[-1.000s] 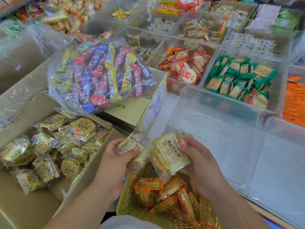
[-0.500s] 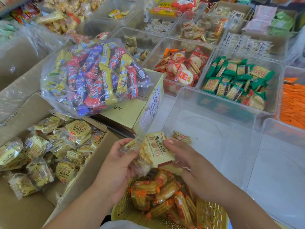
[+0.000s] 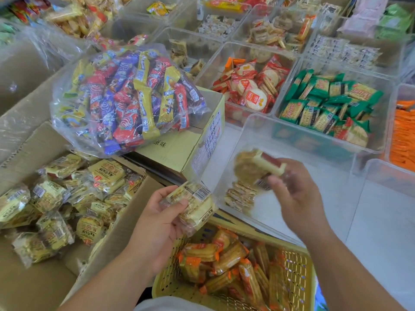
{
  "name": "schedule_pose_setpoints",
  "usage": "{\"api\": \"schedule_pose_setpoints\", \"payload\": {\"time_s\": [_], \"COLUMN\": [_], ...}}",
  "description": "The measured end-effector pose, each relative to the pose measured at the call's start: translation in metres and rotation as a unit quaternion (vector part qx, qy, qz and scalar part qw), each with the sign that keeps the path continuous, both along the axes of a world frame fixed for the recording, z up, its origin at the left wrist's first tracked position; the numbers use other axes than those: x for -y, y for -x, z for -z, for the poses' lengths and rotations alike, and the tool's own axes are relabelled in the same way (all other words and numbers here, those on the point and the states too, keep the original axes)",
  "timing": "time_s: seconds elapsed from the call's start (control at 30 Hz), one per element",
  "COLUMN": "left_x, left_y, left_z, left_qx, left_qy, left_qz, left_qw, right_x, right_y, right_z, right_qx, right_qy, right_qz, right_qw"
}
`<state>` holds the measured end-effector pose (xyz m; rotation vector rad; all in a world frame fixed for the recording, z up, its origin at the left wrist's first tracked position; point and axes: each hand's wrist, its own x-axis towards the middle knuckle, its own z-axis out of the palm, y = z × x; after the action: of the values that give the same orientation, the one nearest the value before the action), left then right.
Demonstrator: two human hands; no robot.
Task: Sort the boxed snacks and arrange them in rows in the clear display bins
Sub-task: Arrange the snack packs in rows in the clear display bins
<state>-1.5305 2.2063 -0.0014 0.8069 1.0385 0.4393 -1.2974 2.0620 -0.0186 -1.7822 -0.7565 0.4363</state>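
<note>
My left hand [image 3: 157, 223] grips a yellow cracker packet [image 3: 193, 204] just above the near left corner of a clear display bin [image 3: 280, 140]. My right hand [image 3: 296, 194], blurred by motion, pinches a second yellow cracker packet [image 3: 256, 166] over the inside of that bin. One more cracker packet [image 3: 239, 196] lies on the bin floor near its left wall. A cardboard box [image 3: 29, 286] at the left holds several more of the same yellow packets [image 3: 105, 176].
A yellow mesh basket [image 3: 294, 265] of orange-wrapped crackers sits in front of me. A clear bag of mixed bars [image 3: 125, 97] rests on a yellow carton [image 3: 179, 151]. Bins of red [image 3: 249, 86], green [image 3: 325, 104] and orange [image 3: 404, 135] snacks stand behind. Another clear bin [image 3: 386, 221] is at right.
My hands, close together before, have separated. The right hand carried one packet forward over the clear bin; the left stays near the bin corner with its packet.
</note>
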Motion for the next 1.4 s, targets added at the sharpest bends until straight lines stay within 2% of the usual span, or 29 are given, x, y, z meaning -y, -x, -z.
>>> {"api": "schedule_pose_setpoints", "payload": {"time_s": [0.1, 0.17, 0.23, 0.33, 0.43, 0.53, 0.67, 0.8, 0.87, 1.03, 1.13, 1.23, 1.33, 1.4], "left_x": [-0.005, -0.006, -0.007, -0.007, -0.007, -0.006, -0.006, -0.006, -0.005, -0.004, -0.005, -0.007, -0.009, -0.009], "left_y": [0.004, 0.006, 0.007, 0.010, 0.012, 0.013, 0.016, 0.017, 0.017, 0.017, 0.015, 0.012, 0.009, 0.007], "left_z": [0.002, 0.003, 0.005, 0.005, 0.003, 0.001, -0.001, -0.001, -0.001, -0.004, -0.006, -0.008, -0.010, -0.011], "left_qx": [0.011, 0.015, 0.020, 0.024, 0.025, 0.023, 0.021, 0.014, 0.014, 0.017, 0.021, 0.036, 0.069, 0.082], "left_qy": [-0.001, -0.005, -0.008, -0.012, -0.013, -0.013, -0.005, 0.005, 0.012, 0.014, 0.019, 0.048, 0.093, 0.126], "left_qz": [-0.029, -0.034, -0.029, -0.025, -0.029, -0.038, -0.051, -0.064, -0.066, -0.062, -0.057, -0.054, -0.047, -0.055], "left_qw": [1.000, 0.999, 0.999, 0.999, 0.999, 0.999, 0.998, 0.998, 0.998, 0.998, 0.998, 0.997, 0.992, 0.987], "right_x": [-0.002, -0.007, -0.017, -0.040, -0.060, -0.076, -0.086, -0.085, -0.084, -0.079, -0.076, -0.072, -0.064, -0.052], "right_y": [-0.027, -0.043, -0.059, -0.074, -0.076, -0.068, -0.056, -0.050, -0.050, -0.048, -0.050, -0.048, -0.032, -0.010], "right_z": [0.012, 0.025, 0.046, 0.077, 0.097, 0.110, 0.110, 0.103, 0.101, 0.104, 0.104, 0.088, 0.055, 0.028], "right_qx": [0.016, 0.050, 0.108, 0.212, 0.209, 0.182, 0.103, -0.092, -0.136, -0.120, -0.069, 0.011, 0.031, 0.022], "right_qy": [0.011, 0.045, 0.123, 0.283, 0.392, 0.450, 0.418, 0.377, 0.365, 0.354, 0.384, 0.391, 0.317, 0.232], "right_qz": [0.075, 0.060, 0.029, -0.009, -0.041, -0.103, -0.137, -0.128, -0.126, -0.139, -0.163, -0.144, -0.147, -0.213], "right_qw": [0.997, 0.996, 0.986, 0.935, 0.895, 0.868, 0.892, 0.913, 0.912, 0.917, 0.906, 0.909, 0.937, 0.949]}}
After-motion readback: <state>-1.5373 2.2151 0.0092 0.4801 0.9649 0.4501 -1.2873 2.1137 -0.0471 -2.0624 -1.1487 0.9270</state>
